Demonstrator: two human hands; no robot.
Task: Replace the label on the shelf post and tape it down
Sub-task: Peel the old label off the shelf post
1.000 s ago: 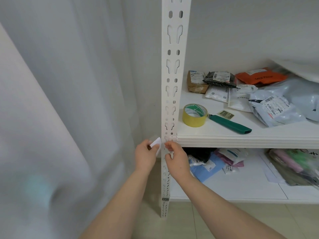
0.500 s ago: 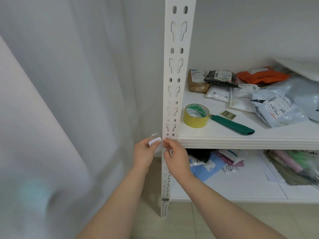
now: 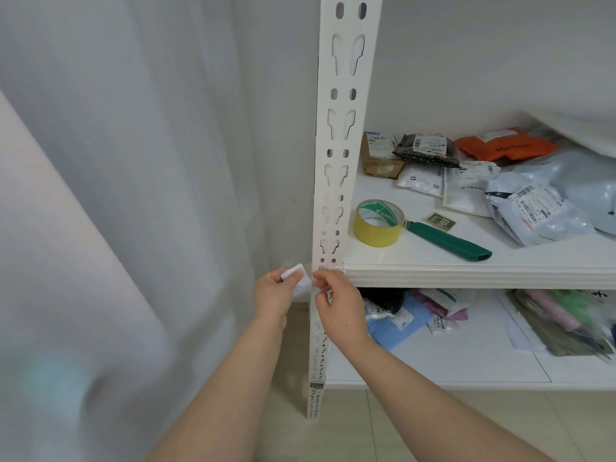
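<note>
The white slotted shelf post (image 3: 336, 181) rises up the middle of the view. My left hand (image 3: 271, 293) pinches a small white label (image 3: 297, 278) just left of the post, level with the upper shelf's edge. My right hand (image 3: 336, 303) is at the post's front there, with fingertips curled against the post and the label's right edge; what it pinches is too small to tell. A yellow tape roll (image 3: 378, 223) sits on the upper shelf (image 3: 466, 273) beside the post. A dark label marked 03 (image 3: 440, 221) lies beyond it.
A green-handled cutter (image 3: 448, 241) lies right of the tape roll. Several parcels and mail bags (image 3: 520, 198) fill the back and right of the upper shelf. More packets (image 3: 416, 315) lie on the lower shelf. A white curtain (image 3: 110, 195) hangs at the left.
Both hands stay at the post by the shelf edge. The white label in my left hand has turned slightly and sits a little higher. The view has shifted slightly.
</note>
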